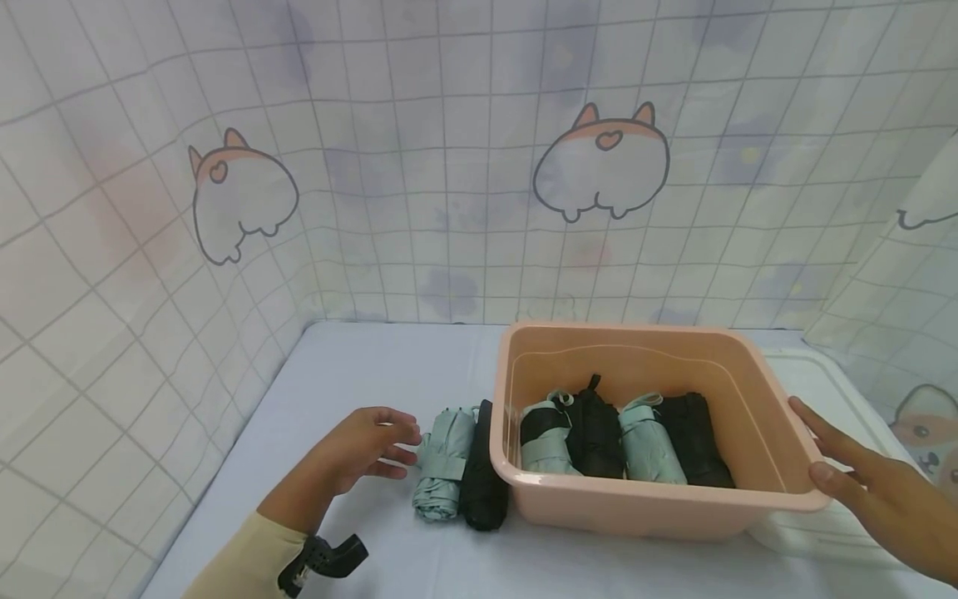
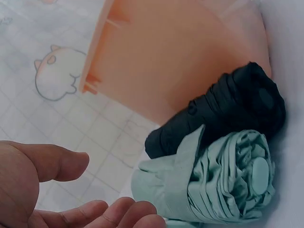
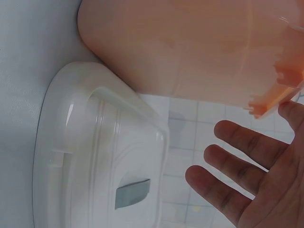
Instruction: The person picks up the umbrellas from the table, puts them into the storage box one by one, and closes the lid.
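A folded mint-green umbrella (image 1: 441, 466) and a folded black umbrella (image 1: 485, 470) lie side by side on the white table, left of a peach plastic bin (image 1: 636, 509). My left hand (image 1: 377, 447) is beside the mint umbrella, fingers loosely spread and holding nothing. In the left wrist view a small gap shows between thumb and fingers. Inside the bin lie two mint umbrellas (image 1: 653, 445) and two black umbrellas (image 1: 595, 433), alternating in a row. My right hand (image 1: 871, 482) rests against the bin's right rim, its fingers mostly straight; three stand clear of the wall in the right wrist view.
A white plastic lid (image 3: 114, 156) with a grey-green tab (image 3: 133, 194) lies to the right of the bin, partly under its side. Grid-patterned curtains (image 1: 449, 166) with cartoon animals hang behind and on both sides of the table (image 1: 359, 358).
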